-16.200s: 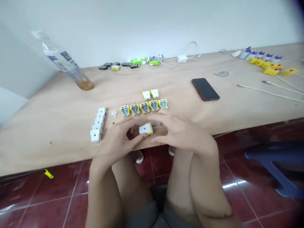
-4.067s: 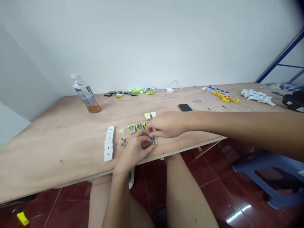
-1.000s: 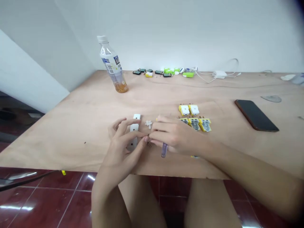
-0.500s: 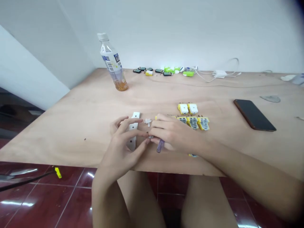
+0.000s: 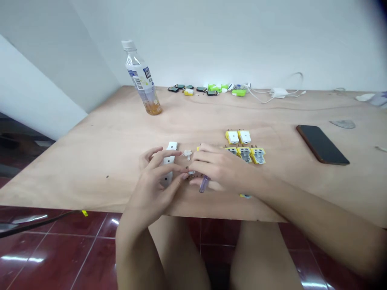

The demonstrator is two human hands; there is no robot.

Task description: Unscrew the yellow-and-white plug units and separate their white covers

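Note:
A small white plastic strip is pinched at one end between the thumb and forefinger of my left hand. My right hand is curled round a screwdriver with a clear purple handle; its shaft is hidden by the fingers. White plug covers lie in a column partly behind my left fingers. Similar small white strips rest just beyond my fingertips. To the right, open yellow plug halves stand in a row, partly covered by my right hand, with two plugs with white covers behind them.
A drink bottle stands at the back left. Black and green small items line the wall, with a white charger and cable beside them. A dark phone lies on the right. The table's front edge is above my legs.
My right thumb and fingertips have drawn slightly away from the white strip, leaving more of it showing. My left hand keeps its pinch. The view has shifted a little.

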